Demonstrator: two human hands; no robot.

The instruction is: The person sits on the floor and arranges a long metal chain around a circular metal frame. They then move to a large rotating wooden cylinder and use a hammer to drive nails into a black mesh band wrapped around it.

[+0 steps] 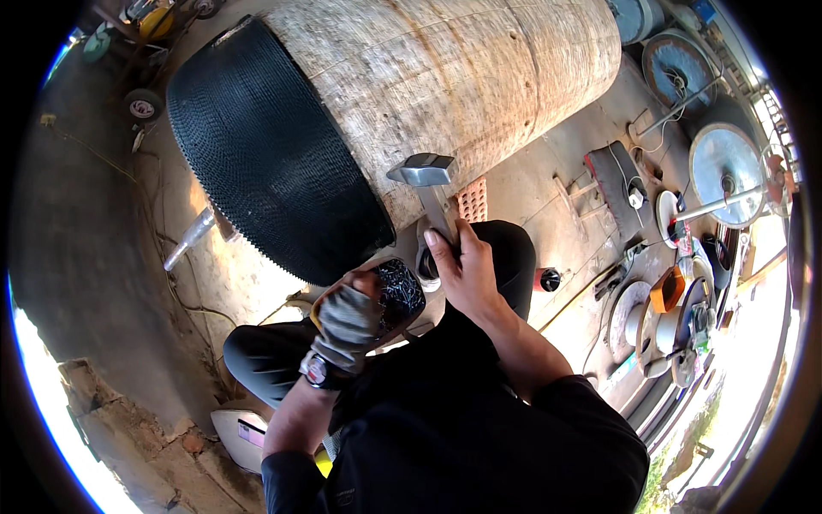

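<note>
My right hand (467, 272) is closed round the handle of a hammer (424, 171), thumb along the shaft. The steel hammer head is raised in front of the wooden drum. My left hand (347, 317), in a grey glove with bare fingertips and a watch at the wrist, is at a container of small dark nails (401, 291) between my knees. Its fingers are curled; what they hold, if anything, cannot be made out. Just beyond lies a large pale wooden drum (462, 68) on its side, its left end wrapped in a black ridged band (265, 146).
A metal shaft (190, 238) sticks out from the drum's left end. Under the drum stands a perforated brick (473, 200). To the right are a dark cup (548, 279), a padded bench (616, 188), an orange container (667, 289) and several spools. Cables run along the floor at left.
</note>
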